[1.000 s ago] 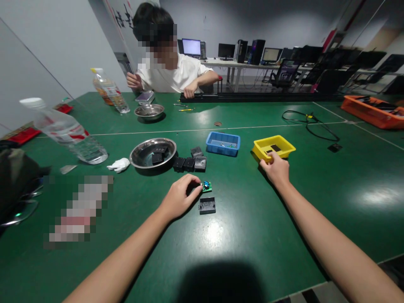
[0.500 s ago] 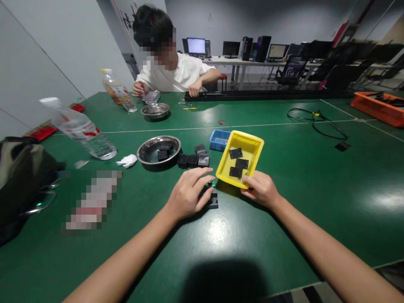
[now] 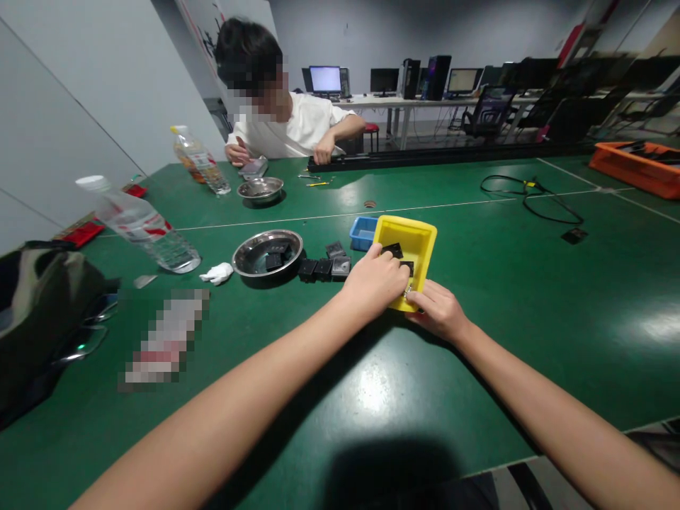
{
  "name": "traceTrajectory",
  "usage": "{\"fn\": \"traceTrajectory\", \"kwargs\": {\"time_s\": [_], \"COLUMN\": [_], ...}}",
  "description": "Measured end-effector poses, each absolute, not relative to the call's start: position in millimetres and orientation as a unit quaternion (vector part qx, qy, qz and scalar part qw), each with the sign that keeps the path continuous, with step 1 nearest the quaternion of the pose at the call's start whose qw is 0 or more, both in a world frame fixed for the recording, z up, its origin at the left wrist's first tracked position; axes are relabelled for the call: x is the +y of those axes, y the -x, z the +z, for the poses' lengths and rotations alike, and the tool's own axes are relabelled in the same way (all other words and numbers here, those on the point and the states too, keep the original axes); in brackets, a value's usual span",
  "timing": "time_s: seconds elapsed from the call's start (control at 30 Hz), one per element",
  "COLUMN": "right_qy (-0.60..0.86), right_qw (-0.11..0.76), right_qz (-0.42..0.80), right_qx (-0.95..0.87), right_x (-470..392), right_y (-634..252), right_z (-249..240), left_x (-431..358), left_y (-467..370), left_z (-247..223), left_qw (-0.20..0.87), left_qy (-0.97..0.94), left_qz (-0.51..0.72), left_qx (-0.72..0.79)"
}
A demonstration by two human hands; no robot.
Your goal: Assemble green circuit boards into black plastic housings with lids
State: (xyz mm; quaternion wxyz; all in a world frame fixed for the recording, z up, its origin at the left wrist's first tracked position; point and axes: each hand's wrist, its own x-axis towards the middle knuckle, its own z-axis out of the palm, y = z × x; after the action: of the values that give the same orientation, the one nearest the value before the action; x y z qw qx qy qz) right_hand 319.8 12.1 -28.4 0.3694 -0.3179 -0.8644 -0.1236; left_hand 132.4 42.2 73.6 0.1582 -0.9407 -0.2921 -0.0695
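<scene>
My right hand (image 3: 438,310) grips the near right corner of a yellow plastic tray (image 3: 431,244), which is tilted up towards me. Inside the tray lie flat black plates (image 3: 394,250) and a few small shiny metal pieces (image 3: 408,290) beside my right thumb. My left hand (image 3: 377,280) reaches over the tray's left rim with its fingers bent down into it. Its fingertips are hidden, and whatever they pinch cannot be made out. Left of the tray, several small black plastic boxes (image 3: 323,269) stand in a cluster.
A steel bowl (image 3: 239,268) with black boxes sits left of the cluster, and a blue bin (image 3: 361,234) is behind the tray. Bottles (image 3: 154,237), crumpled tissue (image 3: 217,274) and a bag (image 3: 47,304) lie left. Across the green table (image 3: 504,340) sits a person (image 3: 302,117).
My left hand has moved right and forward from the table into the yellow tray. The tray, still in my right hand, has shifted slightly and tilted more.
</scene>
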Motion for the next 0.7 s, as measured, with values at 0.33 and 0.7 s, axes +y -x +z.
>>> {"fn": "traceTrajectory", "kwargs": {"time_s": [0.33, 0.7], "right_qy": [0.342, 0.685], "right_qw": [0.38, 0.393], "right_qz": [-0.094, -0.025], "right_qx": [-0.854, -0.613], "right_x": [15, 48], "right_y": [-317, -373], "right_z": [-27, -21], "left_x": [46, 36], "left_y": [-134, -111], "left_z": [74, 49], "left_qw": [0.096, -0.187], "left_qy": [0.948, 0.883], "left_qz": [-0.077, -0.165], "left_qx": [-0.294, -0.398]}}
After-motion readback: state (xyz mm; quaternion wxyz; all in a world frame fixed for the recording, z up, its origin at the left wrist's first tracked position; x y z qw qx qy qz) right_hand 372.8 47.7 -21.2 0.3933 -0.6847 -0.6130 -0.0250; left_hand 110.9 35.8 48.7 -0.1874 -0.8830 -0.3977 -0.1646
